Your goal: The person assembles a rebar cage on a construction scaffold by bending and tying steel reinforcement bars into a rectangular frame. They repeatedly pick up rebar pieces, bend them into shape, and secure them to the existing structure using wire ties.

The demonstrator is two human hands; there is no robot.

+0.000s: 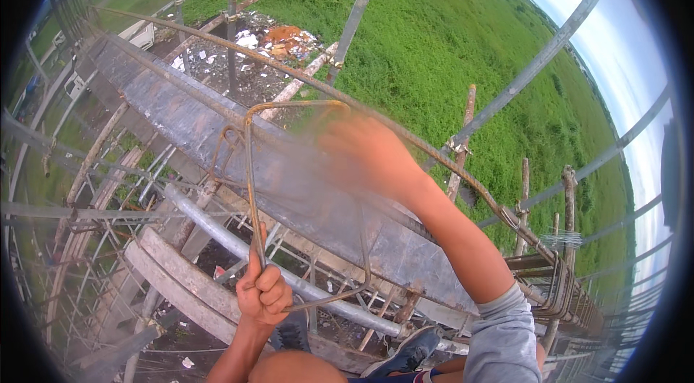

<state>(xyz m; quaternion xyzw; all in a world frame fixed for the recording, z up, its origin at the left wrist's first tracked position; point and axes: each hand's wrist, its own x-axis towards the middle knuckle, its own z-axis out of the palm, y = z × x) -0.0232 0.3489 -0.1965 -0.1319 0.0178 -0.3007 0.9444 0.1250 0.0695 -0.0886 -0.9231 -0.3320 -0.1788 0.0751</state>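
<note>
My left hand (264, 295) is closed around the lower left of a rectangular stirrup of thin rusty steel bar (251, 173), thumb pointing up along its side. The stirrup stands tilted over a long grey formwork panel (434, 261). My right hand (367, 155) is smeared by motion near the stirrup's upper right corner. Its fingers cannot be made out, nor whether it touches the steel. Just behind that hand, a long ribbed reinforcing bar (441, 159) slants across from far left to near right. A smaller bent steel loop (230, 138) leans left of the stirrup.
Several stirrups (560, 289) hang bunched on bars at the right, beside a coil of tie wire (562, 240). A galvanised pipe (224, 235) curves below the panel. My shoes (416, 349) are above open scaffolding. Upright poles (535, 57) rise beyond; grass and rubble lie far below.
</note>
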